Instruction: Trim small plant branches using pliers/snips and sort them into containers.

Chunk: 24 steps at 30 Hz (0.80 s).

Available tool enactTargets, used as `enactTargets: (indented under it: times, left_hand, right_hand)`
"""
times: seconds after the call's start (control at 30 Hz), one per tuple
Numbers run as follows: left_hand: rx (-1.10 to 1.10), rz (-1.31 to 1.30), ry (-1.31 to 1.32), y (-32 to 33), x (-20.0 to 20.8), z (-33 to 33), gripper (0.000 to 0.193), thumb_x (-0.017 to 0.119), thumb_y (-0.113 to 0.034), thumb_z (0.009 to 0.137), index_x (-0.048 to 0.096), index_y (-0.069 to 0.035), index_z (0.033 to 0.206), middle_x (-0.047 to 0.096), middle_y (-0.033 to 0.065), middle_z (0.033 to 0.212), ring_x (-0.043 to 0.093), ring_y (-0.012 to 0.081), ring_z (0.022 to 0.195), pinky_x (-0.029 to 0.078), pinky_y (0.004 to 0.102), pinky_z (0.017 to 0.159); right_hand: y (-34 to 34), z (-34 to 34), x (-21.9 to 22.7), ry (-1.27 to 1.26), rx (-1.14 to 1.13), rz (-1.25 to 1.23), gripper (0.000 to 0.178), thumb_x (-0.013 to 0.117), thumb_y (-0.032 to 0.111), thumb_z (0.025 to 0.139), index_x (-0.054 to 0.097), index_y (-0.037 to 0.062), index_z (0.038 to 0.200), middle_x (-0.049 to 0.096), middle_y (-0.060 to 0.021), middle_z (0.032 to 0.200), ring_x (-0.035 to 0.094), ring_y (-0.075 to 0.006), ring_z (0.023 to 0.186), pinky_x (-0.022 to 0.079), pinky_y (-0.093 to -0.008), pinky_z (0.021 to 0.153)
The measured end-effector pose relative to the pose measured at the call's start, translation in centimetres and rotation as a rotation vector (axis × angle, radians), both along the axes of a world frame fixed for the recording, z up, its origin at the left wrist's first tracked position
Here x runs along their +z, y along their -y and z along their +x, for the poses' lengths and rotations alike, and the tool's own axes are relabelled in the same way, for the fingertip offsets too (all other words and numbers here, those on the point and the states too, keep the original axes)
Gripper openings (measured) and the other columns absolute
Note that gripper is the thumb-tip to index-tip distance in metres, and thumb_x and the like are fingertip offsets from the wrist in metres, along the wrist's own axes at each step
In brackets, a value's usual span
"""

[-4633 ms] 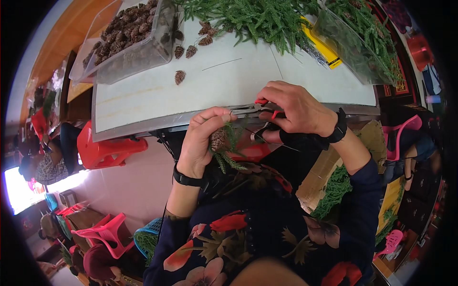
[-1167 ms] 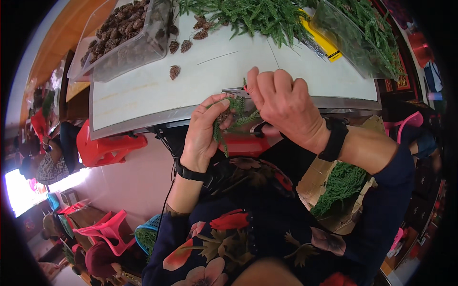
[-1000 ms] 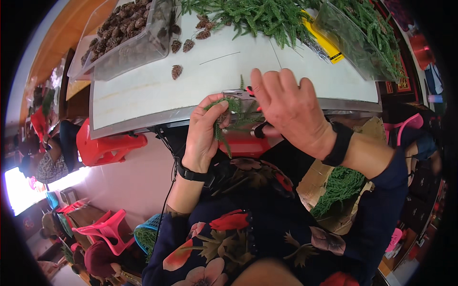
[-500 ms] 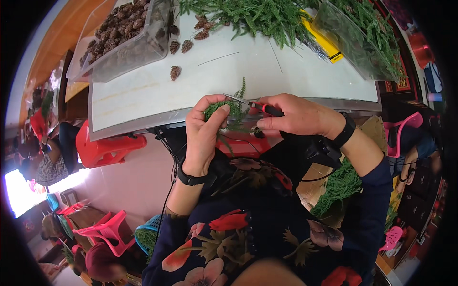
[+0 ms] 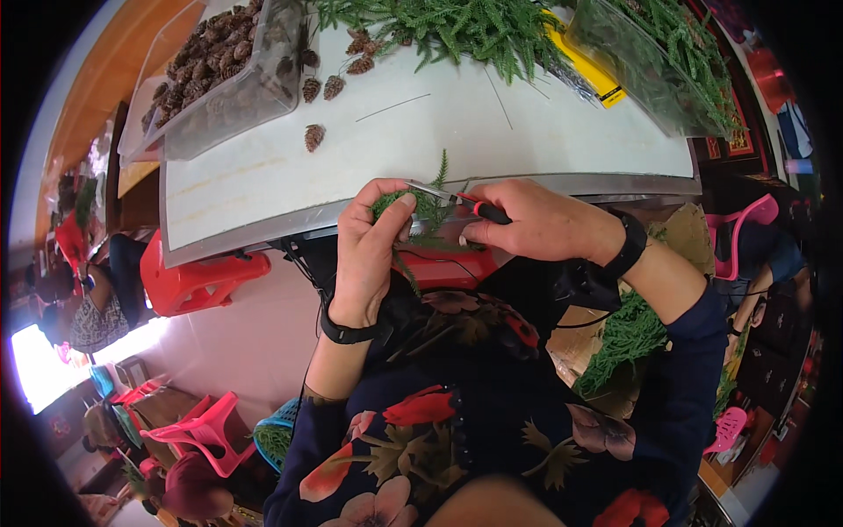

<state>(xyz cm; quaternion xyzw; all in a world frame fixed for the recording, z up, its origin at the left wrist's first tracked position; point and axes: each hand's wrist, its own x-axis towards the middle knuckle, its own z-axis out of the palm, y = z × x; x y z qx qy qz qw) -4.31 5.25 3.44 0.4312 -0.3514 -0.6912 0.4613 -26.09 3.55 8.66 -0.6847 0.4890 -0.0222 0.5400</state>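
My left hand (image 5: pixel 373 230) is closed on a green artificial pine sprig (image 5: pixel 428 207), pinched between thumb and fingers at the table's near edge. In my right hand (image 5: pixel 544 220) is a pair of pliers (image 5: pixel 486 211) with red and black handles. Their metal jaws point left and lie across the sprig, close to my left fingertips. What the jaws grip, if anything, is too small to make out. Both hands are held close together in front of my body.
The white table (image 5: pixel 263 189) carries a clear bin of pine cones (image 5: pixel 211 66), loose cones (image 5: pixel 314 137), thin wires (image 5: pixel 498 97), a green sprig pile (image 5: pixel 457 35) and a yellow packet (image 5: pixel 597 75). Red stools (image 5: pixel 198 281) stand left. A carton with greenery (image 5: pixel 625 342) stands right.
The view has shifted slightly. My right hand has turned a little and the pliers sit slightly lower. Both hands keep their hold.
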Motion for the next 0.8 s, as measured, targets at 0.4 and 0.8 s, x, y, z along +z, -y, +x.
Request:
enactTargets:
  times: [0.4,0.8]
  left_hand:
    - [0.009,0.005,-0.027,0.0,0.1,0.3,0.014,0.06,-0.004,0.093,0.06,-0.001,0.107,0.056,-0.0028,0.076,0.043,0.0044,0.064,0.033,0.0198,0.058]
    - [-0.113,0.1,-0.18,0.3,0.7,1.6,0.013,0.057,-0.004,0.092,0.06,-0.001,0.105,0.063,0.0025,0.086,0.043,0.0061,0.062,0.036,0.021,0.058]
  right_hand:
    - [-2.1,2.2,1.1,-0.241,-0.056,-0.299,0.027,0.067,0.019,0.087,0.062,-0.004,0.101,0.064,-0.0259,0.09,0.061,-0.0417,0.082,0.048,-0.0434,0.069]
    - [-0.1,-0.8,0.6,0.141,-0.022,-0.179,0.04,0.068,0.029,0.088,0.06,-0.0028,0.111,0.068,-0.0203,0.091,0.065,-0.0355,0.082,0.051,-0.04,0.075]
